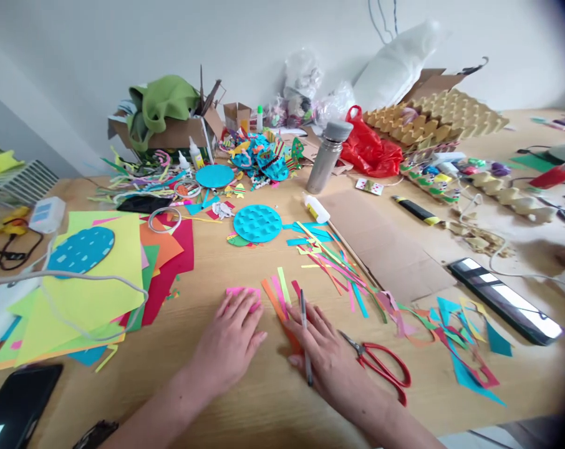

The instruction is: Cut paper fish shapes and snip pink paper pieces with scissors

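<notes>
pink paper piece (243, 292): lies on the table (264, 405) under the fingertips of the left hand (231, 340), its far edge showing past them.
left hand: flat, palm down, fingers stretched out close together, pressing the pink paper piece.
right hand (322, 352): just right of the left, also flat and palm down, a pen (305, 324) pinched between two fingers and pointing far.
orange strip (274, 300): between the hands, running under the right fingers.
scissors (380, 365): red-handled, lying unheld just right of the right hand.
done so far: many cut strips (329, 262) lie scattered to the far right; two teal discs (257, 223) sit farther off.
untouched: whole coloured sheets (95, 280) are stacked at the left.
farther out: a glue bottle (316, 209), a steel flask (327, 156), and a phone (18, 402) at the near left.
</notes>
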A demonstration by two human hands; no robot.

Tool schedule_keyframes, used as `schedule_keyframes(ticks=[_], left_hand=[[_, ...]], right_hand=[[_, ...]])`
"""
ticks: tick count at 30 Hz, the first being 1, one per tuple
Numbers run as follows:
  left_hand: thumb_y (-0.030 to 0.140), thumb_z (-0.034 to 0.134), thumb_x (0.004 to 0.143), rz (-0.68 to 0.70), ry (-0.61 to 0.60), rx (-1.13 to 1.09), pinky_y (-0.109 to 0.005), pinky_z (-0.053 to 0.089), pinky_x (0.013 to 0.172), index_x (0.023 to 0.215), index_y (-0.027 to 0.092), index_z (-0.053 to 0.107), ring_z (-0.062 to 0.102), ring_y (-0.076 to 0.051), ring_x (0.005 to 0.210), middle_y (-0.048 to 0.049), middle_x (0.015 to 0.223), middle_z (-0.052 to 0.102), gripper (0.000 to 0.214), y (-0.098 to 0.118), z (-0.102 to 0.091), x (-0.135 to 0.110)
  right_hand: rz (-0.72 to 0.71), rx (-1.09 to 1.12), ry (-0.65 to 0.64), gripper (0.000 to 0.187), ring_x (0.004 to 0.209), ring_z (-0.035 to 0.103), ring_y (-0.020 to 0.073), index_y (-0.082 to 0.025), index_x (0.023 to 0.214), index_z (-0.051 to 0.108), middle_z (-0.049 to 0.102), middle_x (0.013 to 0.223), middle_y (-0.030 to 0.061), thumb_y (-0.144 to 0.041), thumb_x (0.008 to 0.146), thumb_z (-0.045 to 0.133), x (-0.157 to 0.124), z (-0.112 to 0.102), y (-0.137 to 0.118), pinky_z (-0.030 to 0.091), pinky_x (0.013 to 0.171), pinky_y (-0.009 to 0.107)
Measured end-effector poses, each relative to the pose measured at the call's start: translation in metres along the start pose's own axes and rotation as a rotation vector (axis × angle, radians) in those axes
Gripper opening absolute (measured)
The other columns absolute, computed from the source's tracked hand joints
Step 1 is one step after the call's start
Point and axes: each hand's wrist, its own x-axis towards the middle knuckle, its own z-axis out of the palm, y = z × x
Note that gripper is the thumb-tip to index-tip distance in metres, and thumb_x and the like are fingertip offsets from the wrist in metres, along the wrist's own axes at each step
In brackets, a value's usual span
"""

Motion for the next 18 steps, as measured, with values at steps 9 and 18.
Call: schedule_keyframes(ticks=[9, 18], left_hand=[[0.032, 0.050, 0.093, 0.030, -0.044, 0.020, -0.046, 0.039, 0.110, 0.130, 0.019, 0.055, 0.043, -0.026, 0.134, -0.0120, 0.141, 0.052, 0.039, -0.017, 0.001, -0.023], [0.029, 0.048, 0.094, -0.080, 0.047, -0.011, -0.046, 0.040, 0.109, 0.130, 0.019, 0.054, 0.043, -0.026, 0.134, -0.0112, 0.140, 0.053, 0.038, -0.027, -0.009, -0.028]], right_hand=[[-0.070, 0.002, 0.019, 0.040, 0.140, 0.035, 0.0312, -0.012, 0.131, 0.051, 0.042, 0.148, 0.0215, -0.020, 0.092, 0.054, 0.030, 0.020, 0.011, 0.038, 0.110, 0.054], [-0.120, -0.060, 0.114, 0.045, 0.142, 0.030, 0.0328, -0.015, 0.137, 0.045, 0.047, 0.146, 0.0172, -0.022, 0.093, 0.054, 0.062, 0.016, 0.024, 0.037, 0.109, 0.058]])
